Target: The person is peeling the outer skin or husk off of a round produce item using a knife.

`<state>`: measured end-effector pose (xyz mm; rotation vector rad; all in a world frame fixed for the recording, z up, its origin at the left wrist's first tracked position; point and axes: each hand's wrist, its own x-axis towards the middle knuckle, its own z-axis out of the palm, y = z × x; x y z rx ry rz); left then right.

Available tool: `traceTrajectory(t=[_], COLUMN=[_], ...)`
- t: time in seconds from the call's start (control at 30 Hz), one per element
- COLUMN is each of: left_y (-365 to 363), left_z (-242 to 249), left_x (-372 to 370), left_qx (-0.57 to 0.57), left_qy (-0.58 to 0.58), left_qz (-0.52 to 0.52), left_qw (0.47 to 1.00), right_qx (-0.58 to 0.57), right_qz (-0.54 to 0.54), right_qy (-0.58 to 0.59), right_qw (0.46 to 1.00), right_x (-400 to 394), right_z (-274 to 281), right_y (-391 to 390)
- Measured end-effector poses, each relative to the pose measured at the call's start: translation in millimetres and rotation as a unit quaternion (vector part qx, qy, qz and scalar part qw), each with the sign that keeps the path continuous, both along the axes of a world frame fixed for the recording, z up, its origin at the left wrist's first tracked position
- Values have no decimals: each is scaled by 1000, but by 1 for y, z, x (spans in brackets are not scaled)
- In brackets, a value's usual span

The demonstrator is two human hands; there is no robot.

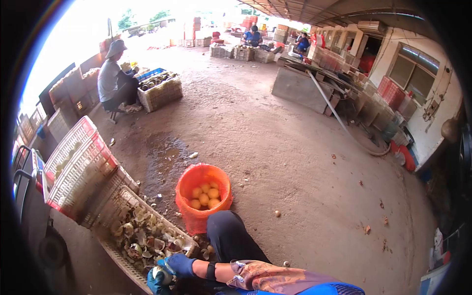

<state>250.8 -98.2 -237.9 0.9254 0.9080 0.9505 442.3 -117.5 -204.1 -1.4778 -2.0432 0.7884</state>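
Note:
My left hand [156, 282], in a teal glove, is wrapped round a pale round fruit [163, 275] at the bottom of the view. My right hand [180, 265], in a dark blue glove, reaches across to the same fruit. Its fingers are closed beside the fruit, and what they hold is hidden. Both hands are over the near end of a crate [169, 227] heaped with peel pieces [142, 231]. Past my knee stands an orange bucket [204, 169] in red netting, with several yellow-orange round fruits [204, 195] inside.
Stacked white and red crates [81, 169] lean at the left, near a dark wheeled cart [51, 248]. A person [115, 73] sits by a full crate [164, 96]. Others work farther back. A concrete block [302, 91] and a hose [344, 125] are at right.

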Motion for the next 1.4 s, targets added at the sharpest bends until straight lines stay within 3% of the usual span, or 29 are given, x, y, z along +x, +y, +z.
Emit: traceTrajectory(t=[0.47, 0.57, 0.67, 0.7, 0.8, 0.83, 0.87, 0.97, 1.07, 1.17, 1.27, 1.4], left_y=[-2, -5, -14, -16, -8, -18, -22, -22, -6, 3, -6, -6], left_z=[-2, 25, 60, 71, 61, 100, 100, 88, 12, -21, -8, 2], left_x=[12, 25, 32, 34, 32, 45, 45, 41, 18, 10, 9, 11], left_qx=[-1, -30, -66, -40, -115, -125, -114, -76, -29, -31, -71, -74], left_qy=[13, 25, 44, -3, -60, -18, -11, 2, -74, -49, -33, -22], left_qz=[46, 66, 85, 66, 74, 79, 88, 88, 76, 69, 86, 65], left_qw=[999, 997, 993, 997, 989, 989, 990, 993, 994, 996, 993, 995], right_qx=[-27, -81, -84, -64, -57, -147, -157, -173, -174, -104, -40, -44], right_qz=[-75, -85, -90, -102, -69, -49, -43, -40, -77, -58, -68, -63], right_qy=[-38, -50, 5, 72, 199, 314, 344, 410, 432, 200, 122, 107], right_qw=[996, 992, 992, 990, 976, 937, 925, 894, 881, 973, 989, 991], right_x=[-11, -12, -9, -10, -5, -2, -2, -4, -3, 5, -2, 0], right_z=[5, -10, -34, -26, -8, -8, -10, -21, -23, -28, -23, -22], right_y=[3, 13, 24, 18, 15, 16, 15, 17, 18, 22, 14, 18])
